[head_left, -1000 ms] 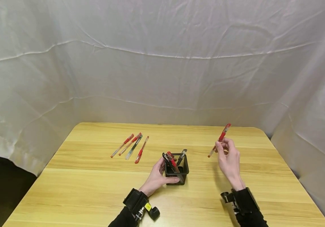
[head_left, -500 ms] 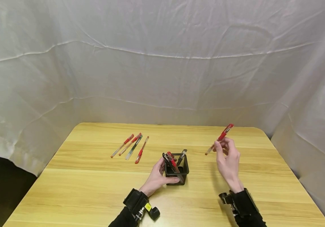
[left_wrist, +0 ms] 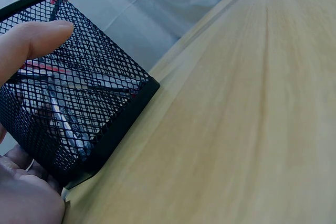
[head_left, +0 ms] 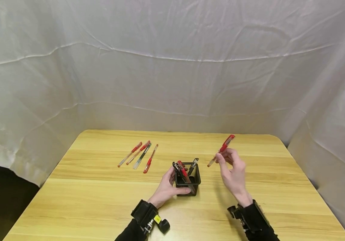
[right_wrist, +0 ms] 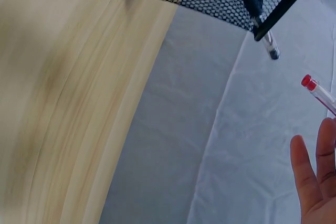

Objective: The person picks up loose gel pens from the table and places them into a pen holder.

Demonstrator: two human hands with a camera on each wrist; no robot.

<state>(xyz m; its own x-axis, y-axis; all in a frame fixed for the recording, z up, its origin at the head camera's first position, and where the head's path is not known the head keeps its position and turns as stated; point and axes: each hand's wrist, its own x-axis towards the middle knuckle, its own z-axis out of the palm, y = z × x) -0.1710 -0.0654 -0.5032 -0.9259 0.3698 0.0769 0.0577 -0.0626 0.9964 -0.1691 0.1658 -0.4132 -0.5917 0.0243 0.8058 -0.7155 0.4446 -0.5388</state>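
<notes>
My left hand (head_left: 167, 190) grips a black mesh pen holder (head_left: 195, 190) standing on the table, its thumb across the near side and its fingers around the left. Several pens lean inside, among them a red pen (head_left: 182, 169) and a black pen (head_left: 193, 166). To the right of the holder and above the table, my right hand (head_left: 234, 172) pinches another red pen (head_left: 225, 144), tilted with its red cap up and its lower end toward the holder. In the right wrist view that pen's red-tipped end (right_wrist: 310, 82) sits near the holder's rim (right_wrist: 283, 6).
Left of the holder lie several loose pens: red ones (head_left: 130, 154) and a dark one (head_left: 143, 154). The wooden table (head_left: 85, 201) has a rounded far edge. Pale grey cloth (head_left: 172, 83) hangs behind it and at both sides.
My right hand, after a slight tilt of the red pen, has moved left with it, closer to the holder. The left hand, the holder and the loose pens stay in place.
</notes>
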